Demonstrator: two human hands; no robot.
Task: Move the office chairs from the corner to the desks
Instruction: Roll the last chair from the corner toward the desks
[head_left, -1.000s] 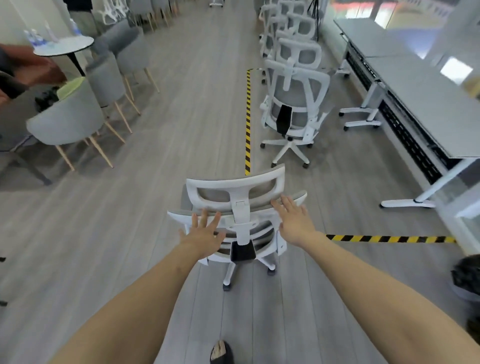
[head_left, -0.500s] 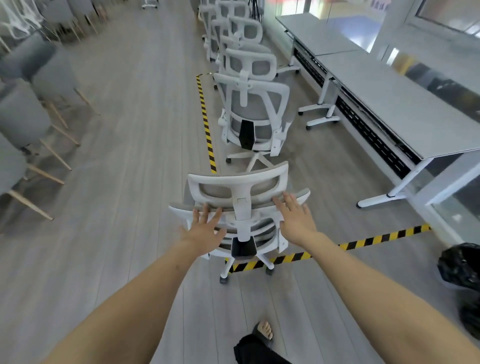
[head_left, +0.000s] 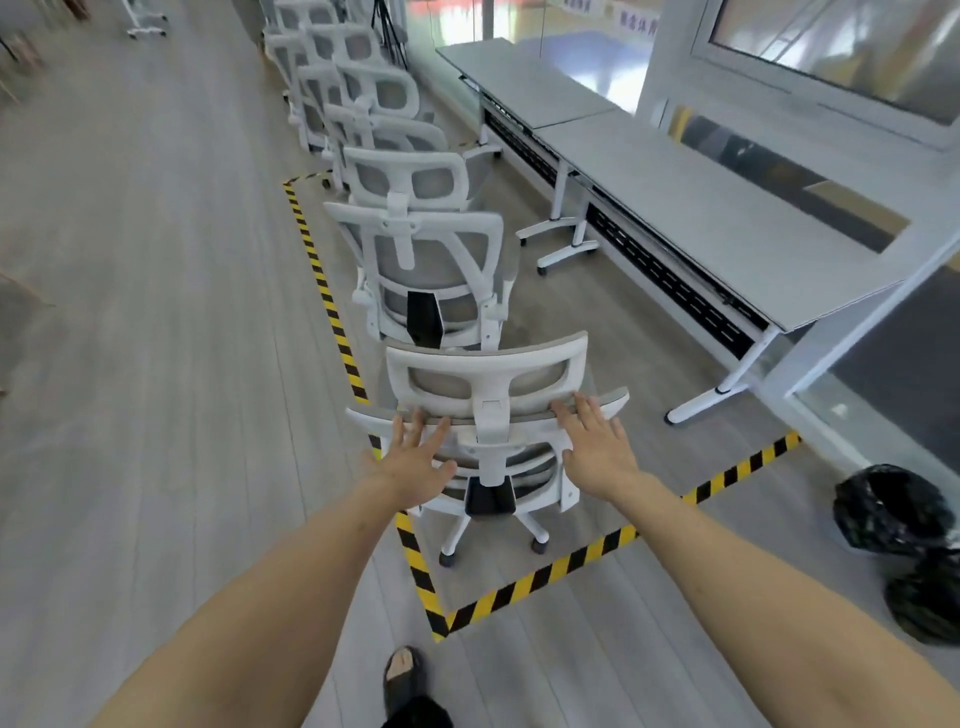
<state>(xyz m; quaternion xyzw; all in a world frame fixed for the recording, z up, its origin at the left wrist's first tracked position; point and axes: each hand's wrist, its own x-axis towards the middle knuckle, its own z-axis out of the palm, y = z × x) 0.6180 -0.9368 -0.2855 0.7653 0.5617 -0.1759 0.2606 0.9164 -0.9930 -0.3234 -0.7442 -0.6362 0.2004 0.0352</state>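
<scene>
- Head view: office chair (head_left: 488, 415) is sitting with its casters inside the yellow-black floor tape (head_left: 524, 579), back toward the camera, just behind the next chair in the row (head_left: 426, 270).
- Both hands are flat and open, pushing, not gripping: left hand (head_left: 415, 457) is pressing the left side of the backrest top edge, right hand (head_left: 597, 447) is pressing the right side.
- Change vs. half a second ago: chair is now fully across the near tape line, which was under its base then; gap to the chair ahead is closing to almost nothing.
- Judgement: this chair is reaching its slot beside the desks (head_left: 701, 228); the push is nearly done, and much more would be bumping the chair ahead.
- Outward: row of matching white chairs is running away along the desks; black bags (head_left: 893, 509) are lying by the wall at right.
- Writing: signs on the far glass (head_left: 631, 18) are showing characters, too blurred to read. No brand visible on any chair.
</scene>
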